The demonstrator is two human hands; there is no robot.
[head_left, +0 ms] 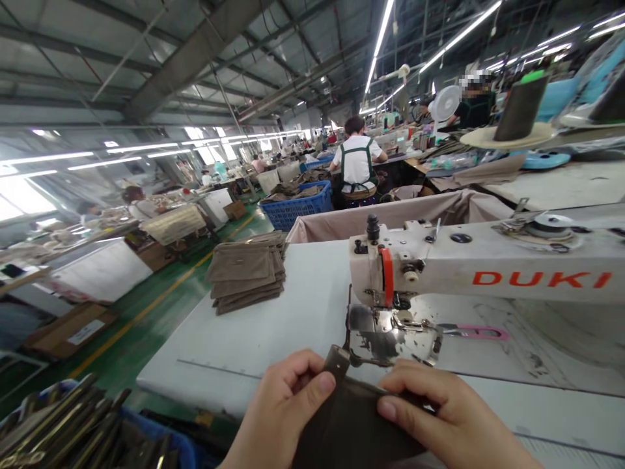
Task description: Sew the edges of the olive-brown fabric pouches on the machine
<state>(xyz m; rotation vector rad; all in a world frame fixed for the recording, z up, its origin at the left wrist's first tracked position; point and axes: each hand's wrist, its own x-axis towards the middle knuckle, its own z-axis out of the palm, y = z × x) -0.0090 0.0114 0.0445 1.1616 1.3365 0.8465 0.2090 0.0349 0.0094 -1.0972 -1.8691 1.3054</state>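
Both of my hands pinch a dark brown fabric piece (pixel 349 420) at the near edge of the white sewing table (pixel 273 326). My left hand (pixel 280 410) is closed on its left side, thumb on top. My right hand (pixel 442 417) is closed on its right side. The fabric's far corner points up under the presser foot area (pixel 390 339) of the white sewing machine (pixel 488 267), marked DUKI.
A stack of tan fabric pieces (pixel 248 270) lies at the table's far left. Pink-handled scissors (pixel 476 333) rest beneath the machine arm. A bin of dark strips (pixel 73 426) is at lower left. A blue basket (pixel 295 207) and a seated worker (pixel 357 163) are beyond.
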